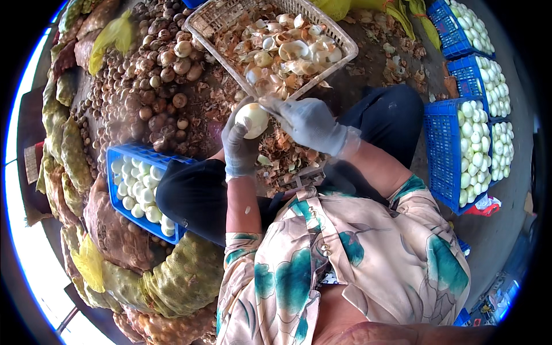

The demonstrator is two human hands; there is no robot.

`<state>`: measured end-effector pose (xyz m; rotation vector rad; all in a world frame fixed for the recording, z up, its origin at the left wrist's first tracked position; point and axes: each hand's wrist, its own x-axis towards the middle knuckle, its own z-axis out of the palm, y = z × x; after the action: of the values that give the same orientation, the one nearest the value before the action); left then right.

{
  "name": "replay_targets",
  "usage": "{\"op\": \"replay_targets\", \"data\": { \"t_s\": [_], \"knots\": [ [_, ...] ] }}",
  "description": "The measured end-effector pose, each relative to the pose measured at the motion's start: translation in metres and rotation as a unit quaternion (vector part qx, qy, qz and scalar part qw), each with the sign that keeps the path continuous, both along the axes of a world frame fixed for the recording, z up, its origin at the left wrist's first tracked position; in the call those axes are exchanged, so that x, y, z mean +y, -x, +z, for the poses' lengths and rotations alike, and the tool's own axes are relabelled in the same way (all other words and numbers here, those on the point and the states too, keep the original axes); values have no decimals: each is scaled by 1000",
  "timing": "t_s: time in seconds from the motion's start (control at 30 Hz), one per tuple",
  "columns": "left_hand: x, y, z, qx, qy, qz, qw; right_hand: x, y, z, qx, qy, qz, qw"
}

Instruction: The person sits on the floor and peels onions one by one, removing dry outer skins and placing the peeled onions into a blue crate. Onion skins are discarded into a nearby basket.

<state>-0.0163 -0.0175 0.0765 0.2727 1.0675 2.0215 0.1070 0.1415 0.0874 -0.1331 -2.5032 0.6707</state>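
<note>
My left hand (239, 142), in a grey work glove, holds a peeled white onion (254, 120) at the centre of the view. Close on its right is my right hand (308, 123), gloved too, its fingers closed and pointing at the onion's upper right side. Blur hides whether it grips a small tool. Just beyond both hands a dirty white plastic basket (351, 48) holds onion skins and peel. Below the hands, loose brown skins (284, 161) lie between my knees.
Unpeeled onions (151, 103) are heaped on the floor at the left. A blue crate (113, 189) of peeled onions stands by my left knee; several more blue crates (442, 151) line the right. Full mesh sacks (185, 276) lie at lower left, and yellow bags (110, 39) lie about.
</note>
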Motion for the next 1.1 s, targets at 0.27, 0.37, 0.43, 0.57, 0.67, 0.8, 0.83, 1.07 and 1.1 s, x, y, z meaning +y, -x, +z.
{"op": "replay_targets", "data": {
  "t_s": [0.27,0.37,0.43,0.57,0.67,0.8,0.83,1.07,1.1],
  "knots": [
    [-4,6,-20,-14,39,-2,999,-9,3,-13,-17,-85,6,996],
    [-3,3,-18,-10,40,5,999,-12,1,-9,-56,-95,-9,994],
    [0,2,-14,10,45,1,999,-11,3,-20,-73,30,-7,997],
    [0,-1,-5,103,72,7,992,9,3,24,-282,595,29,753],
    [1,-4,6,186,110,-7,976,15,0,28,-216,553,25,804],
    [1,-4,2,255,127,-43,958,11,-1,14,-105,373,40,921],
    [1,-5,1,268,127,-51,954,10,-1,8,-79,314,45,945],
    [4,-12,16,313,94,-56,943,10,7,1,1,259,-40,965],
    [3,-12,16,333,98,-55,936,13,8,0,3,221,-88,971]
  ]
}}
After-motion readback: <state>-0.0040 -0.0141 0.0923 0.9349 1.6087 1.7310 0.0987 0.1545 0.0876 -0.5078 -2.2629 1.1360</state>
